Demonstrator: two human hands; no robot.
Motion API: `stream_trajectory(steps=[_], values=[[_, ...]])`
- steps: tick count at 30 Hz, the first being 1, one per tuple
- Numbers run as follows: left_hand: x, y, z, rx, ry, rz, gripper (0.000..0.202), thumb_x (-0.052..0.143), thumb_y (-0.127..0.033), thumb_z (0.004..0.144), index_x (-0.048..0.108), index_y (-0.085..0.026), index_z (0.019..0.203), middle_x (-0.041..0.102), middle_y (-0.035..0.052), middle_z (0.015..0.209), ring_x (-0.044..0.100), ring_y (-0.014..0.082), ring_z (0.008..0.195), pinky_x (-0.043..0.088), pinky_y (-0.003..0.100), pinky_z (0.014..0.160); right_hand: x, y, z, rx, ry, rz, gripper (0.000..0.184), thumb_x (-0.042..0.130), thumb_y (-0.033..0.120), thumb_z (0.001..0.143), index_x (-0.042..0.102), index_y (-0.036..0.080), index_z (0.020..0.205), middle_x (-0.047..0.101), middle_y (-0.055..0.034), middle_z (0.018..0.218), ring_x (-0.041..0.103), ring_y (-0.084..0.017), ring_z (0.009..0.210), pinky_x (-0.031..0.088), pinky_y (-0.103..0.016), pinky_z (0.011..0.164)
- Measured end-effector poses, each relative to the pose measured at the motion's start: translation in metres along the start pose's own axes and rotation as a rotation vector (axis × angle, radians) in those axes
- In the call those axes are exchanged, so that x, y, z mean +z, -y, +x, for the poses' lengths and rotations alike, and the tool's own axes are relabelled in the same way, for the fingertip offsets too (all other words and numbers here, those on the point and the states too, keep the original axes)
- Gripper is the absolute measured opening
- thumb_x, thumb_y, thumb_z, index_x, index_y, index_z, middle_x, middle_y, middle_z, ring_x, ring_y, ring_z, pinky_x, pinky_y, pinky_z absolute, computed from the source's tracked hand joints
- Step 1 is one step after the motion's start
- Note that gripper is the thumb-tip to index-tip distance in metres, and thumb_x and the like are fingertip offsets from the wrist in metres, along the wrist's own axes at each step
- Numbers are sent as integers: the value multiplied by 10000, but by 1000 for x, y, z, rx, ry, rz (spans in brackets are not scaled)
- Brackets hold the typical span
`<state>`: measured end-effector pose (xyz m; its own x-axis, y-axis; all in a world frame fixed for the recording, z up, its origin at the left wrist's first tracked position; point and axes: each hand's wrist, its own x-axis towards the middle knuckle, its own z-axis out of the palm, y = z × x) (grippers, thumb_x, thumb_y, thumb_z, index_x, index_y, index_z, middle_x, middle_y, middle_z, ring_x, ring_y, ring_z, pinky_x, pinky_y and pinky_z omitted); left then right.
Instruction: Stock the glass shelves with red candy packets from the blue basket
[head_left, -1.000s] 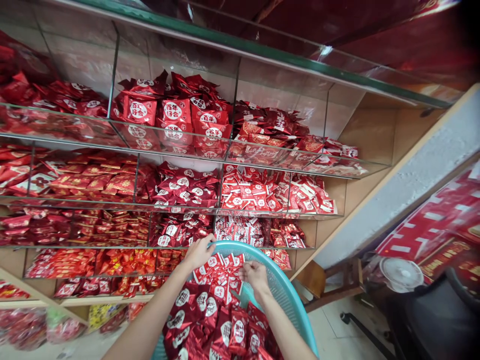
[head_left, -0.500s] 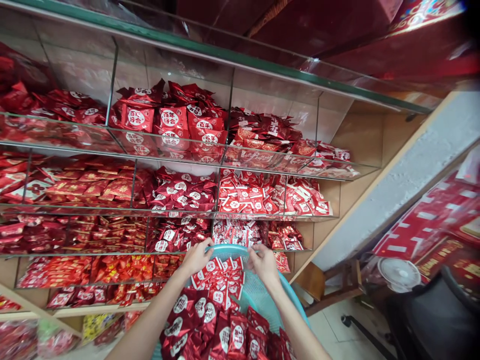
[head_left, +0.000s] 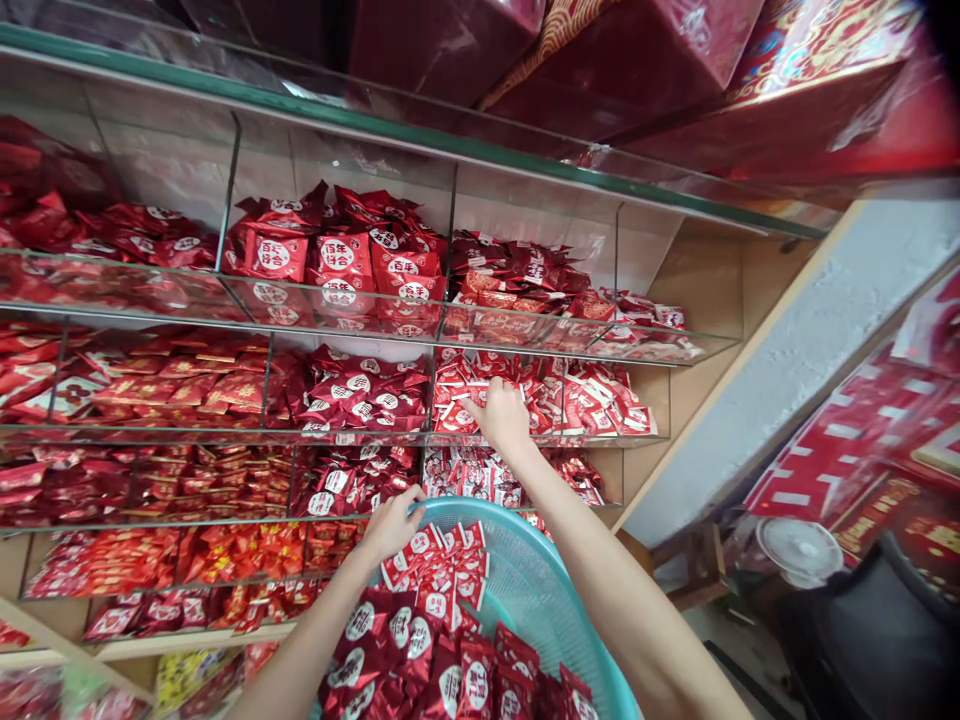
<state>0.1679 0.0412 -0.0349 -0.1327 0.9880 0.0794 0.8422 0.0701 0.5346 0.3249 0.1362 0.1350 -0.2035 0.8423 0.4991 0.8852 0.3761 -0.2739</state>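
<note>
My left hand (head_left: 391, 523) grips the far rim of a teal plastic basket (head_left: 534, 572) that holds several red candy packets (head_left: 435, 640). My right hand (head_left: 501, 415) reaches up into a glass shelf compartment filled with small red-and-white packets (head_left: 592, 400); its fingers are curled on the packets, and I cannot make out whether it holds one. The dark red round-label packets (head_left: 360, 390) fill the compartment just left of that hand.
Glass shelves (head_left: 225, 300) with dividers run in several tiers, all stocked with red packets. Large red boxes (head_left: 600, 60) sit on top. At right are a white wall edge (head_left: 810, 350), a small white fan (head_left: 799, 548), a wooden stool (head_left: 697, 570) and a dark chair (head_left: 885, 630).
My right hand left the basket rim and rose to the shelf compartment of red-and-white packets. My left hand stays on the basket rim. The view tilted slightly upward.
</note>
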Motion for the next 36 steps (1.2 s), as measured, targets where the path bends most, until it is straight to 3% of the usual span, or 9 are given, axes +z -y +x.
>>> stream_trajectory(steps=[4, 9, 13, 16, 20, 24, 27, 31, 36], values=[[-1, -2, -1, 1, -6, 0, 179, 380, -350, 811, 503, -275, 919, 616, -33, 780, 556, 121, 699, 310, 190, 581, 7, 6, 17, 61, 101, -37, 371, 543, 384, 745, 451, 121, 990, 596, -170, 932, 519, -275, 972, 396, -335, 724], [-2, -4, -2, -8, 1, 9, 178, 380, -345, 814, 503, -276, 922, 616, -37, 787, 554, 115, 698, 312, 187, 584, 0, -13, 13, 104, 36, 206, 285, 548, 372, 720, 488, 166, 907, 615, -97, 834, 563, -222, 834, 391, -304, 674], [-1, -1, -1, 6, -8, 12, 177, 379, -350, 816, 504, -277, 917, 610, -41, 730, 553, 114, 665, 312, 188, 579, -15, -28, -15, 148, 49, 916, 402, 576, 449, 679, 472, 191, 970, 601, -6, 727, 552, -149, 671, 393, -255, 591], [0, 0, 0, 9, -4, 11, 177, 380, -350, 813, 505, -277, 915, 615, -40, 732, 560, 121, 669, 317, 192, 579, -22, -33, -48, 196, 331, 1516, 372, 561, 416, 725, 458, 219, 1023, 621, 0, 756, 561, -125, 652, 394, -223, 541], [-1, -2, 0, -22, 4, 2, 203, 381, -358, 812, 515, -271, 936, 632, -23, 791, 575, 132, 703, 332, 198, 593, -18, -34, -87, 243, 625, 1869, 312, 559, 337, 760, 475, 239, 1045, 637, -25, 884, 589, -124, 723, 438, -229, 593], [-2, -5, -1, -48, 13, -24, 219, 391, -359, 812, 532, -272, 955, 644, -13, 834, 585, 137, 772, 354, 199, 650, -3, -37, -110, 300, 725, 1914, 340, 591, 257, 747, 479, 253, 1068, 627, -18, 955, 593, -126, 827, 456, -255, 711], [-2, -4, -2, -54, 25, -39, 217, 395, -355, 812, 534, -279, 959, 646, -20, 834, 588, 131, 769, 361, 197, 658, 13, -43, -121, 381, 739, 1909, 232, 588, 278, 752, 526, 226, 970, 627, -23, 957, 592, -124, 842, 461, -259, 730], [-1, -3, -2, -56, 43, -48, 216, 400, -350, 809, 529, -287, 969, 645, -32, 818, 585, 126, 763, 366, 197, 669, 35, -55, -133, 508, 810, 1879, 213, 568, 345, 758, 521, 196, 903, 634, -40, 918, 608, -143, 814, 488, -270, 668], [-2, -4, -2, -71, 35, -33, 208, 408, -341, 805, 528, -288, 966, 641, -25, 865, 577, 140, 824, 367, 206, 697, 54, -74, -143, 637, 854, 1672, 279, 567, 410, 738, 467, 204, 896, 633, -24, 820, 634, -138, 673, 487, -231, 532]])
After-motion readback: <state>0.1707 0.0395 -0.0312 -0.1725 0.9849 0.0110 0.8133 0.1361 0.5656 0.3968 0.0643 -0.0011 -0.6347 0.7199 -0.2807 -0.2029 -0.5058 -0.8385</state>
